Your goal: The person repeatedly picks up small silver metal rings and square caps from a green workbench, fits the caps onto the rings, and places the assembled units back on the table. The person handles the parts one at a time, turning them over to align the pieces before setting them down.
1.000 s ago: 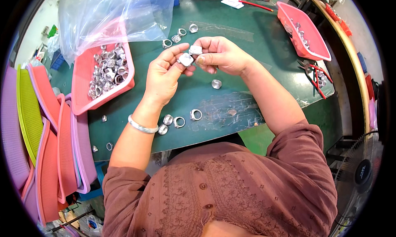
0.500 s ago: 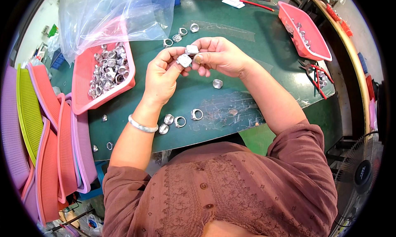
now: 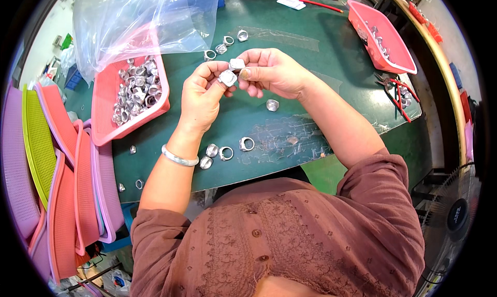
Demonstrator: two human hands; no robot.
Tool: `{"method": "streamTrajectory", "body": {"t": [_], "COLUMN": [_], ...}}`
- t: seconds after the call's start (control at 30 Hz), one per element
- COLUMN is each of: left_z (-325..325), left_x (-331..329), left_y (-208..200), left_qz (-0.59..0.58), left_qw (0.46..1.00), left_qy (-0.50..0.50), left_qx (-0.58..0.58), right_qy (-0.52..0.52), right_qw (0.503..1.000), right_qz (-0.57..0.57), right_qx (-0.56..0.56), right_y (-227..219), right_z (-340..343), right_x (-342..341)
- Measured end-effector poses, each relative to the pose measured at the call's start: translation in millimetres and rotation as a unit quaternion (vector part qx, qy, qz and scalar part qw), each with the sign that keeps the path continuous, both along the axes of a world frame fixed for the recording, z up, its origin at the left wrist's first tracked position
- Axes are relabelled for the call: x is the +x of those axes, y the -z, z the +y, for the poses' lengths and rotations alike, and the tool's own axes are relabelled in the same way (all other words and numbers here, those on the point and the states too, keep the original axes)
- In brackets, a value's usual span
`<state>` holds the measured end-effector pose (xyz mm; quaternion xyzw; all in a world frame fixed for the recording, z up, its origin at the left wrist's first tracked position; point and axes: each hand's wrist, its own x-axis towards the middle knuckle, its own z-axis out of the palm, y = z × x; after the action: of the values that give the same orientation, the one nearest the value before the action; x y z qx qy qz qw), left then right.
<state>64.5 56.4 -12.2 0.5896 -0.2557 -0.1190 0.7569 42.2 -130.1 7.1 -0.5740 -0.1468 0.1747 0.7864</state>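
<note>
Between thumb and fingers, my left hand pinches a silver ring with a squarish face. Close beside it, my right hand grips a second silver ring with a square top. The two rings are side by side, faces up, over the green table; their bands are mostly hidden by my fingers. A loose ring lies below my right hand. Beyond my hands several rings rest on the table. Nearer to me is another small group of rings.
A pink basket full of rings stands left, partly under a clear plastic bag. Another pink basket sits far right, near red-handled pliers. Stacked coloured baskets fill the left side; a fan stands at right.
Both hands, with the two rings, have shifted very slightly to the left and nearer. The grips look the same, and the loose rings have stayed in place.
</note>
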Motion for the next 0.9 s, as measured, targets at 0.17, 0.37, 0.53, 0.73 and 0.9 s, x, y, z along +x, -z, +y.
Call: {"method": "streamTrajectory", "body": {"t": [0.17, 0.37, 0.53, 0.73, 0.9], "left_z": [3.6, 10.9, 11.2, 8.2, 8.8], "left_x": [1.2, 11.1, 10.6, 8.8, 6.6], "left_y": [-6.4, -3.9, -5.4, -9.0, -8.8], "left_qz": [0.039, 0.091, 0.118, 0.113, 0.109], "left_qw": [0.996, 0.986, 0.986, 0.988, 0.991], "left_qy": [0.013, -0.040, -0.029, -0.026, -0.033], "left_qx": [0.084, 0.136, 0.114, 0.099, 0.071], "right_qy": [0.007, -0.050, 0.115, 0.189, 0.195], "right_qw": [0.979, 0.876, 0.854, 0.632, 0.795], "right_qz": [-0.062, -0.213, -0.235, -0.347, -0.159], "right_qx": [-0.192, -0.430, -0.450, -0.667, -0.552], "right_y": [3.2, -3.7, -4.4, 23.3, 15.5], "right_z": [-12.3, -20.5, -35.2, -35.7, -36.5], "right_x": [7.7, 7.9, 59.5, 123.1, 118.7]}}
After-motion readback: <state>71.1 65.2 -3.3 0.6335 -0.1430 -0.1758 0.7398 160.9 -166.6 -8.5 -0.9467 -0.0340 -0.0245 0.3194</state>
